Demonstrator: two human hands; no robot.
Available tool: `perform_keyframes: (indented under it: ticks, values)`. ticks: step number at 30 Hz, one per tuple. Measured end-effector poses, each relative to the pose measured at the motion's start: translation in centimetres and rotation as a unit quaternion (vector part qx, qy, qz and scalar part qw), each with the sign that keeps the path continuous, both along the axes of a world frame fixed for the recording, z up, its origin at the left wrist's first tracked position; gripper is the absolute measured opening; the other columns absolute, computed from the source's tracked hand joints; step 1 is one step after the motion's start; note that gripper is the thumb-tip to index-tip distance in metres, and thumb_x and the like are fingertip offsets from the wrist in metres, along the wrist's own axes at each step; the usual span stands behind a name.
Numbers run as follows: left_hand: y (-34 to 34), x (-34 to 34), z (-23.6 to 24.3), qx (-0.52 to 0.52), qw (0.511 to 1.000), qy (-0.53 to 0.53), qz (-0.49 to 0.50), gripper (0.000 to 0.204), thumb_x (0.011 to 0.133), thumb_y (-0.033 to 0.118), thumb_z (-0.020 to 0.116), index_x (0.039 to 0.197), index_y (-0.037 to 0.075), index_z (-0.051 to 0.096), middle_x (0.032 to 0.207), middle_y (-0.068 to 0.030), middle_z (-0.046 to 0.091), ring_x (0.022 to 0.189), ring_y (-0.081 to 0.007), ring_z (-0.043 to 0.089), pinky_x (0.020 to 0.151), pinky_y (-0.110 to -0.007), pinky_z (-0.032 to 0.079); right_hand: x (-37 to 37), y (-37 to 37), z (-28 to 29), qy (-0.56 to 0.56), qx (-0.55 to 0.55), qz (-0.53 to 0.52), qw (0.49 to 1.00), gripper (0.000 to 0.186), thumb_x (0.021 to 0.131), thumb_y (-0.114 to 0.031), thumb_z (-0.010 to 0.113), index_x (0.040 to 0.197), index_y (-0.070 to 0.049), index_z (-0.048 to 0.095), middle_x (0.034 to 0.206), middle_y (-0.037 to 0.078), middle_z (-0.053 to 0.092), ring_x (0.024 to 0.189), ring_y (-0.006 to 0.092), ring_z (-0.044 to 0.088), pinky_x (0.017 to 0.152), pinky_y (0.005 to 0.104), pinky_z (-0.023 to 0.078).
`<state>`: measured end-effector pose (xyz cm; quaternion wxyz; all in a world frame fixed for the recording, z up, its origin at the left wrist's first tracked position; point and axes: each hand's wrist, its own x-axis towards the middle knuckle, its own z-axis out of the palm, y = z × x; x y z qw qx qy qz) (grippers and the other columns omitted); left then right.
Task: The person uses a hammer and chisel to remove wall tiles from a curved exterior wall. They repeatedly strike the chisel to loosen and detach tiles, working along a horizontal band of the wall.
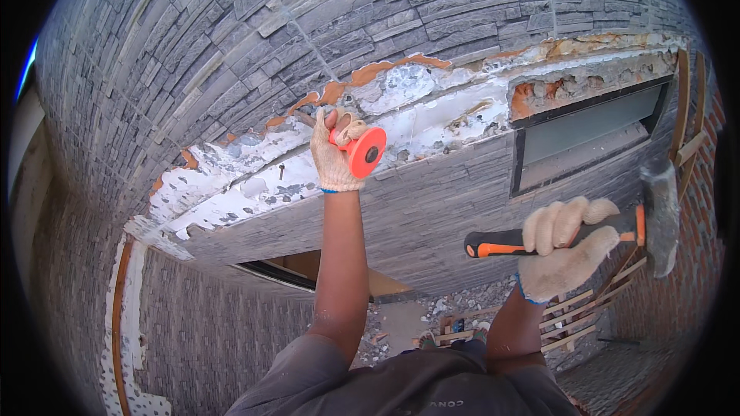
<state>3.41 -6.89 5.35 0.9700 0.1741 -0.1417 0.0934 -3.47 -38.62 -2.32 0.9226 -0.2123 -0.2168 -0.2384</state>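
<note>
My left hand (339,150), in a cream knitted glove, is closed round a chisel with a round orange hand guard (368,152). The chisel's blade end points up and left against the broken edge of the wall cladding; its tip is hard to make out. My right hand (569,246), gloved alike, grips a hammer by its black and orange handle (497,243). The hammer's heavy grey head (660,217) is off to the right, apart from the chisel and the wall. A strip of exposed white and grey mortar (439,123) runs across the wall beside my left hand.
Grey stone-look tiles (254,38) cover the wall above the strip. A dark-framed window opening (590,139) is at right, with wooden planks (682,108) beyond it. Rubble (482,298) and wooden slats (574,316) lie far below by my feet. A brick wall (686,277) stands at right.
</note>
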Motion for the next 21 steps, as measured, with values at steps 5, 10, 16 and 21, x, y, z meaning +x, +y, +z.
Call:
perform_keyframes:
  ticks: [5, 10, 16, 21]
  values:
    - [-1.2, -0.5, 1.6, -0.014, 1.000, -0.018, -0.018, 0.039, 0.104, 0.022, 0.052, 0.068, 0.015, 0.038, 0.057, 0.0049, 0.035, 0.050, -0.0069, 0.040, 0.051, -0.022, 0.038, -1.0, -1.4, 3.2, -0.257, 0.103, -0.034, 0.960, 0.050, 0.107, -0.049, 0.043, 0.125, -0.002, 0.049, 0.075, 0.003, 0.042, 0.057, 0.0149, 0.049, 0.050, 0.0309, 0.048]
    - [-1.1, -0.9, 2.4, -0.017, 0.999, 0.039, 0.007, 0.038, 0.105, 0.023, 0.053, 0.070, 0.015, 0.038, 0.058, 0.0054, 0.035, 0.052, -0.0092, 0.039, 0.054, -0.025, 0.040, -2.2, 9.1, -0.2, -0.116, 0.035, 0.111, 0.986, 0.045, 0.104, -0.050, 0.054, 0.106, -0.006, 0.046, 0.070, 0.005, 0.051, 0.050, 0.0146, 0.048, 0.045, 0.0319, 0.043]
    - [0.8, -2.0, 0.9, 0.034, 0.995, 0.092, 0.005, 0.033, 0.105, 0.026, 0.055, 0.077, 0.012, 0.043, 0.065, 0.0032, 0.036, 0.054, -0.0089, 0.037, 0.055, -0.026, 0.038, -1.2, 11.0, -3.0, 0.059, -0.189, 0.197, 0.960, 0.041, 0.105, -0.041, 0.054, 0.101, -0.002, 0.045, 0.063, 0.003, 0.046, 0.047, 0.0124, 0.045, 0.045, 0.0310, 0.042]
    - [2.6, -3.0, -0.8, 0.193, 0.963, 0.182, 0.042, 0.026, 0.104, 0.025, 0.056, 0.083, 0.010, 0.050, 0.063, 0.0037, 0.035, 0.053, -0.0092, 0.033, 0.056, -0.027, 0.036, -1.1, 9.6, -4.5, 0.060, -0.208, 0.151, 0.965, 0.031, 0.105, -0.031, 0.050, 0.098, -0.001, 0.045, 0.062, 0.003, 0.047, 0.046, 0.0122, 0.045, 0.043, 0.0302, 0.041]
